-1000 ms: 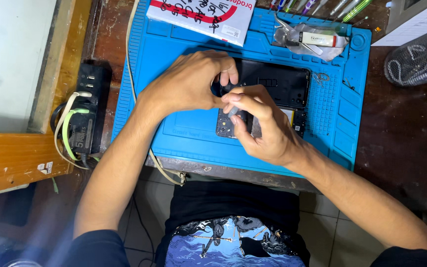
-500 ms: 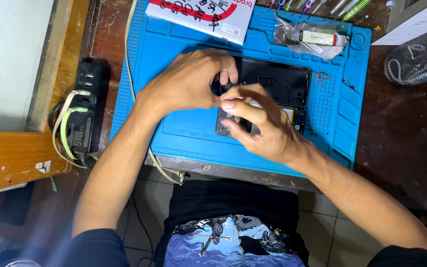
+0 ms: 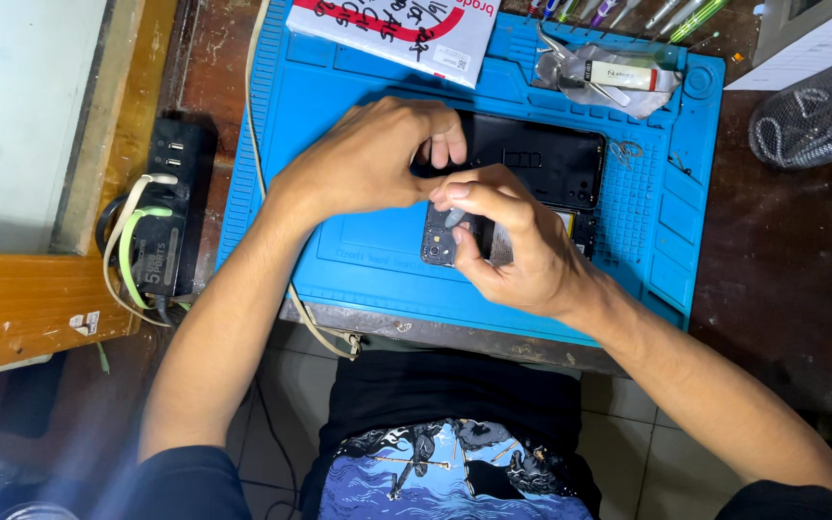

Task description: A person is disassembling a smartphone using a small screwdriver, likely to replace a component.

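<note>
A dark opened phone [image 3: 541, 164] lies on the blue work mat [image 3: 358, 246], its inner board showing near the front. My left hand [image 3: 373, 154] rests on the phone's left end, fingers curled over its edge. My right hand [image 3: 507, 241] covers the lower part of the phone and pinches a small thin tool [image 3: 453, 218] whose tip touches the board. What lies under my right palm is hidden.
A white and red booklet [image 3: 387, 24] lies at the mat's far edge. A clear bag with a small tube [image 3: 618, 77] sits far right on the mat, pens beyond it. A black power strip with cables [image 3: 161, 226] is left; a mesh cup [image 3: 816, 120] right.
My right hand's fingers have shifted slightly over the phone's board. My left hand has stayed on the phone's left end.
</note>
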